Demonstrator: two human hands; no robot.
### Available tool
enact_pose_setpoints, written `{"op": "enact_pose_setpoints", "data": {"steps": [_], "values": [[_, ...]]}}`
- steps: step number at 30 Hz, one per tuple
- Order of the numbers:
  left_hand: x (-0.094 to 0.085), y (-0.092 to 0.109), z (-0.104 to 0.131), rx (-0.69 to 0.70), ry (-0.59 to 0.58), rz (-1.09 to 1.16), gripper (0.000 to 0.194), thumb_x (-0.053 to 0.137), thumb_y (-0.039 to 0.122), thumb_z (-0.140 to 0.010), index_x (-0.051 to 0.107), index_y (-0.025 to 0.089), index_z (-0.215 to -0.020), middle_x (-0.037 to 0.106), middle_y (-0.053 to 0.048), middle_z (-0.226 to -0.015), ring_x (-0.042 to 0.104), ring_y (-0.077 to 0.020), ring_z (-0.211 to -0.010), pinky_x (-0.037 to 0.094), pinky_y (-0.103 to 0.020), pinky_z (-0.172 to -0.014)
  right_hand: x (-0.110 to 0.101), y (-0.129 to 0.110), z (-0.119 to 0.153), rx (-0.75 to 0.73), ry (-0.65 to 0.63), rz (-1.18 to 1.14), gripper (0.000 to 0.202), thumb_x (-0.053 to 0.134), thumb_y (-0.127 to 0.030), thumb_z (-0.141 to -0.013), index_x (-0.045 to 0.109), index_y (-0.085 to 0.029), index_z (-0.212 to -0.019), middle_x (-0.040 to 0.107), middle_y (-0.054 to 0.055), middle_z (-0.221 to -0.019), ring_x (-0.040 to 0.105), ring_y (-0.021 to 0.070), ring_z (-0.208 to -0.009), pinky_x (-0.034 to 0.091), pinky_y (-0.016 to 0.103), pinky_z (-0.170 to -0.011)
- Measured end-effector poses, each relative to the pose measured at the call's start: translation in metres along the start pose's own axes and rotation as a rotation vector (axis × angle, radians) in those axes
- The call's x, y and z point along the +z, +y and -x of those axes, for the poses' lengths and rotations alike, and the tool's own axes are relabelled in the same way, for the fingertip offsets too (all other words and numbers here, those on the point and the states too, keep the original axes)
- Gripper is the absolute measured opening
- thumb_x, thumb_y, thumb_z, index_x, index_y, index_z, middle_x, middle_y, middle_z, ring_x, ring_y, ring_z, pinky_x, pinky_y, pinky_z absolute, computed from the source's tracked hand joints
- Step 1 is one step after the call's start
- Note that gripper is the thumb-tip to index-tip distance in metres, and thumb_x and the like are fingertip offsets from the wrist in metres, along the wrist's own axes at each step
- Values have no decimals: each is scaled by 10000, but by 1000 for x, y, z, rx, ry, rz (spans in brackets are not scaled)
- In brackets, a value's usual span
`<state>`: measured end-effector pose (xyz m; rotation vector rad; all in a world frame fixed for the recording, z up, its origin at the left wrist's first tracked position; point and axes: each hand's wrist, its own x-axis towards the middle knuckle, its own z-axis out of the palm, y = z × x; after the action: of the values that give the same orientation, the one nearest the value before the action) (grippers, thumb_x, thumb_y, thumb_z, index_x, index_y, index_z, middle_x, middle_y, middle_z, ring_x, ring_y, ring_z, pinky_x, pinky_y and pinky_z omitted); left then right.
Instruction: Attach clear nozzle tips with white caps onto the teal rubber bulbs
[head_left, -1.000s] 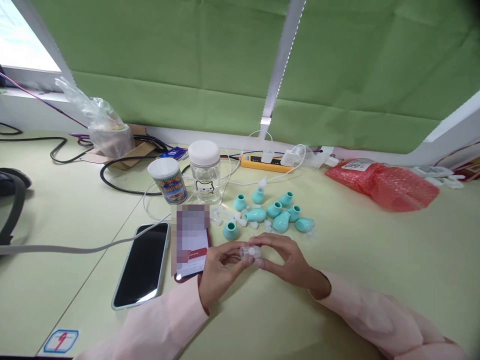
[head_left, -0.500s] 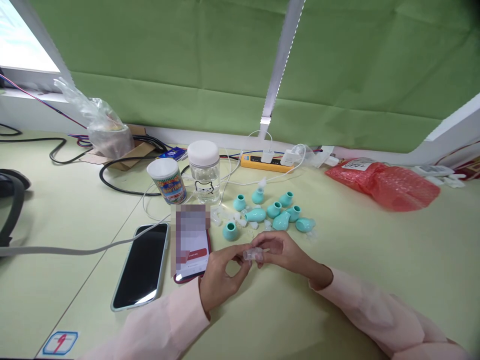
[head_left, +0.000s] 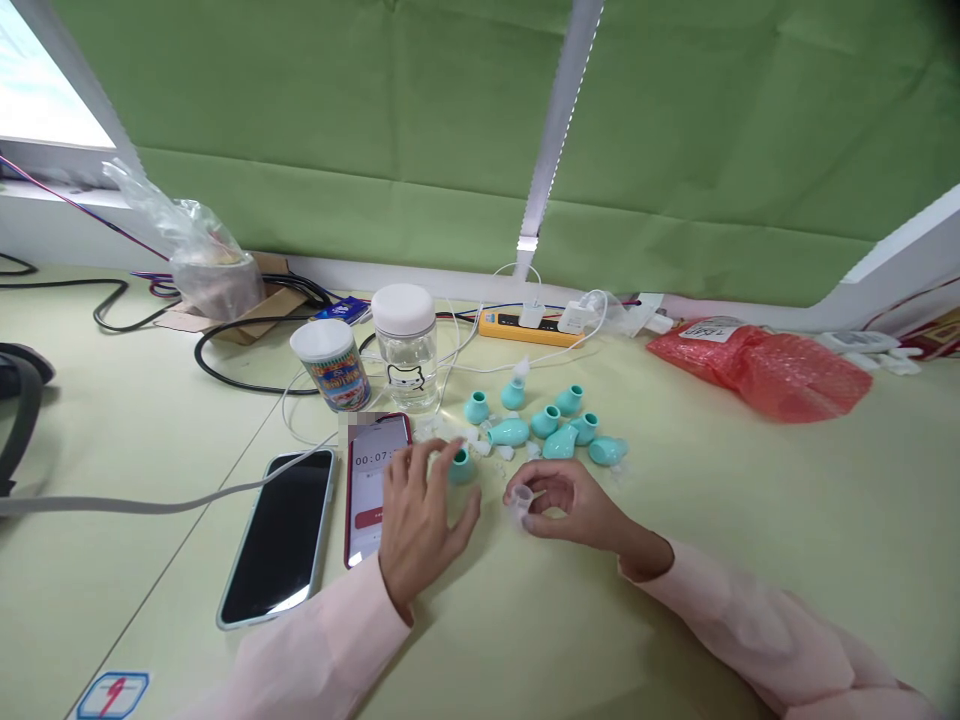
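My right hand (head_left: 566, 508) pinches a small clear plastic tube piece (head_left: 521, 500) between thumb and fingers, its open rim facing up. To the left, my left hand (head_left: 424, 505) is open with its fingers spread and holds nothing. Its fingertips are over the edge of a lit phone (head_left: 361, 500) and beside a teal rubber bulb (head_left: 460, 467), partly covering both. Beyond my hands lie several more teal bulbs (head_left: 508, 432), some upright with the mouth up, others on their sides. One upright bulb (head_left: 514, 393) has a clear tip in its mouth. Small translucent pieces (head_left: 480, 447) are scattered among them.
A dark-screened phone (head_left: 279, 535) lies at the left. Behind stand a lidded patterned can (head_left: 334, 368) and a clear water bottle (head_left: 406, 350). An orange power strip (head_left: 499, 326) with plugs and cables runs along the wall. A red bubble-wrap bag (head_left: 780, 372) lies at the right.
My left hand has let go of the clear tube piece and moved left and up, fingers spreading, to the teal bulb nearest the phone. My right hand keeps the piece, now turned more upright.
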<state>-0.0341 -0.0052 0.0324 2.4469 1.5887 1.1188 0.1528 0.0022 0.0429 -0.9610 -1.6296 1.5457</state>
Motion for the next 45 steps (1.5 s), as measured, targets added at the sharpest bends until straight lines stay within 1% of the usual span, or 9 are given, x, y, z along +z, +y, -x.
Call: {"op": "enact_pose_setpoints", "data": {"steps": [3,7,14,17,19,23,31,38,45], "values": [[3,-5,-6,-77,-87,-349,497,503,304,-744,411,89,-1183,474,-201,-1082,410,-353,-934,300,-478,-713,-6,-3,-2,4,-16,-194,223,671,-133,-585,580,-131,-789,589,35,-791,554,112,-671,498,226,-540],[8,-3,-4,-17,-192,-424,313,454,244,-791,500,162,-1089,501,-168,-1078,421,-330,-962,277,-473,-727,-10,-9,-3,90,39,-230,266,722,-129,-530,630,-136,-779,653,59,-827,612,153,-722,526,275,-625],[12,-2,5,132,-235,19,102,450,231,-787,487,170,-860,475,-124,-1178,384,-284,-1113,284,-463,-865,-7,-6,-2,115,286,-138,243,744,-219,-501,686,-137,-722,667,44,-600,614,150,-503,539,277,-505],[11,-1,9,95,-329,288,139,441,217,-771,433,176,-903,551,-101,-1038,542,-190,-878,415,-326,-739,-3,-3,0,66,282,-126,236,737,-234,-520,681,-138,-728,658,33,-579,609,140,-499,539,266,-507],[9,1,10,7,-365,362,155,452,219,-749,435,180,-897,588,-56,-870,558,-160,-703,429,-265,-607,-2,-3,2,38,264,-69,257,745,-227,-505,677,-148,-740,667,32,-634,618,143,-557,542,262,-553],[1,7,9,-101,-335,389,182,480,198,-701,488,171,-881,600,-29,-734,553,-154,-617,405,-239,-551,-6,-6,5,-33,172,149,257,717,-245,-562,669,-157,-798,667,36,-708,606,128,-599,532,239,-575],[-1,5,3,-179,-453,686,196,568,312,-688,620,130,-737,596,-28,-600,508,-128,-532,377,-212,-490,-10,-19,9,-455,-100,659,223,557,-242,-758,606,-193,-969,623,49,-797,574,112,-673,462,223,-585],[-3,5,0,-231,-545,773,150,585,255,-660,614,108,-655,515,11,-517,416,-84,-453,317,-183,-416,-7,-19,16,-499,-165,928,269,424,-195,-832,489,-179,-1093,586,81,-888,542,156,-796,443,268,-662],[-1,4,4,-102,-520,625,138,558,252,-687,612,127,-667,546,2,-526,442,-94,-458,327,-192,-436,-7,-24,12,-412,-265,939,177,375,-212,-854,534,-159,-911,554,44,-702,501,135,-641,400,248,-582]]}}
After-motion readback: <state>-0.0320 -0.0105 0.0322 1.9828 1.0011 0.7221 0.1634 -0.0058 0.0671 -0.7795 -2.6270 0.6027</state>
